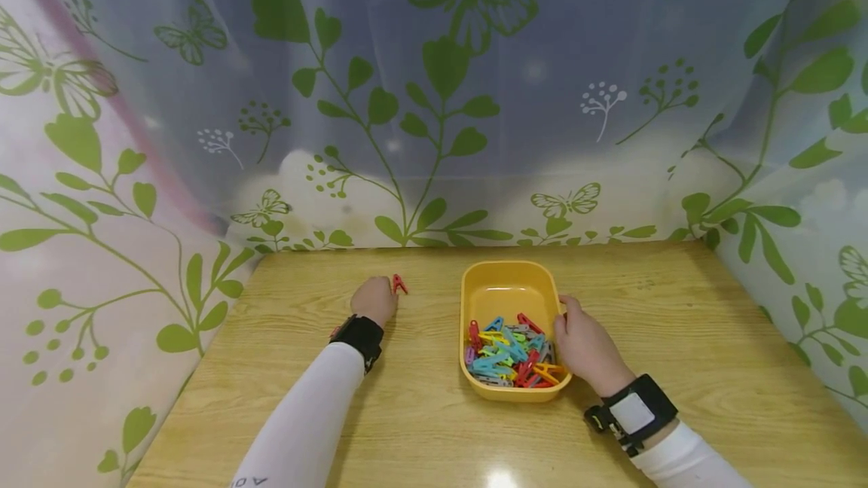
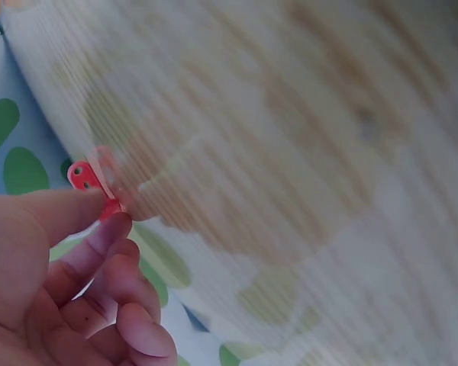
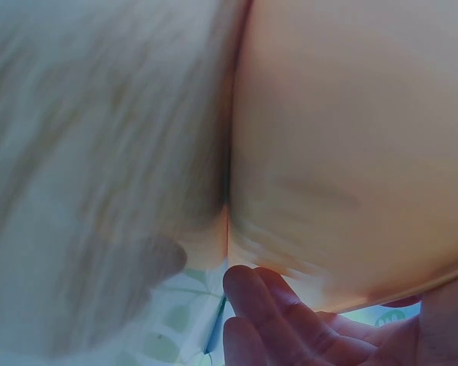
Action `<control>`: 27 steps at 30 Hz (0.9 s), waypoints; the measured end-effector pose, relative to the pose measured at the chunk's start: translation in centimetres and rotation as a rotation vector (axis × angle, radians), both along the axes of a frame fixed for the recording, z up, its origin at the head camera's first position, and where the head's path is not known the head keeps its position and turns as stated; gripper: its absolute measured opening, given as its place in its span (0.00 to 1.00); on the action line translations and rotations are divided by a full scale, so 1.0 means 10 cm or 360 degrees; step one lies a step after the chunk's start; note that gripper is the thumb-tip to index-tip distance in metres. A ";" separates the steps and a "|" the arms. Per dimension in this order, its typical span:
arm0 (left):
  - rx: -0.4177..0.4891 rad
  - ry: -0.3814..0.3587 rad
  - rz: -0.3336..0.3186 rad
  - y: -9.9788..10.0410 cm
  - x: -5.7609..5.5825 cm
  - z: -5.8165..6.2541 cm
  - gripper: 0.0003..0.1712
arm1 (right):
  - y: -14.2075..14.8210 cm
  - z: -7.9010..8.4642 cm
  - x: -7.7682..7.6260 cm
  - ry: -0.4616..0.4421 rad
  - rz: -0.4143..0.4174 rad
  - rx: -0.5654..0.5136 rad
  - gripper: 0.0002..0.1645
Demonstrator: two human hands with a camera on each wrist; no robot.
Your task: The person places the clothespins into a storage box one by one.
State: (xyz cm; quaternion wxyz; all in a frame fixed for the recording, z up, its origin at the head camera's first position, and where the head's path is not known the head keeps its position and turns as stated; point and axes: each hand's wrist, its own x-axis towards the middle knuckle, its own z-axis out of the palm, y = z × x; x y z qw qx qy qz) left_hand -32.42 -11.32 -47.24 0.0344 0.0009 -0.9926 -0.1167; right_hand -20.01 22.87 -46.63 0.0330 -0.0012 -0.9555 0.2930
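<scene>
My left hand (image 1: pixel 375 300) is at the left rear of the table, pinching a small red plastic clothespin (image 1: pixel 399 285) between thumb and index finger. In the left wrist view the clothespin's holed handle end (image 2: pixel 82 175) sticks out past the fingertips, and the other fingers curl loosely below. My right hand (image 1: pixel 588 341) grips the right side of a yellow plastic tub (image 1: pixel 505 301), thumb by the rim and fingers along the outer wall (image 3: pixel 343 183). A heap of many-coloured clothespins (image 1: pixel 511 352) fills the tub's near half; its far half shows bare bottom.
The tub stands on a wood-grain table (image 1: pixel 420 428). A curtain (image 1: pixel 434 134) printed with leaves and butterflies hangs along the table's back edge and both sides. Each wrist wears a black strap with a camera.
</scene>
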 end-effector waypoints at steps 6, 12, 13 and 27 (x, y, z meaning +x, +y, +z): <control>-0.0021 -0.0005 -0.0014 -0.01 0.03 0.04 0.11 | -0.01 0.01 0.00 0.0002 -0.0006 -0.0012 0.30; -0.0005 0.0040 -0.0017 -0.07 0.03 0.02 0.12 | -0.01 0.02 0.01 -0.0016 -0.0008 -0.0023 0.30; 0.0002 0.0060 -0.0022 -0.09 0.03 0.02 0.11 | -0.01 0.02 0.01 -0.0018 -0.0009 -0.0026 0.30; 0.0197 0.0249 -0.0164 0.04 0.24 0.35 0.09 | -0.02 0.03 0.03 -0.0013 0.0000 -0.0016 0.30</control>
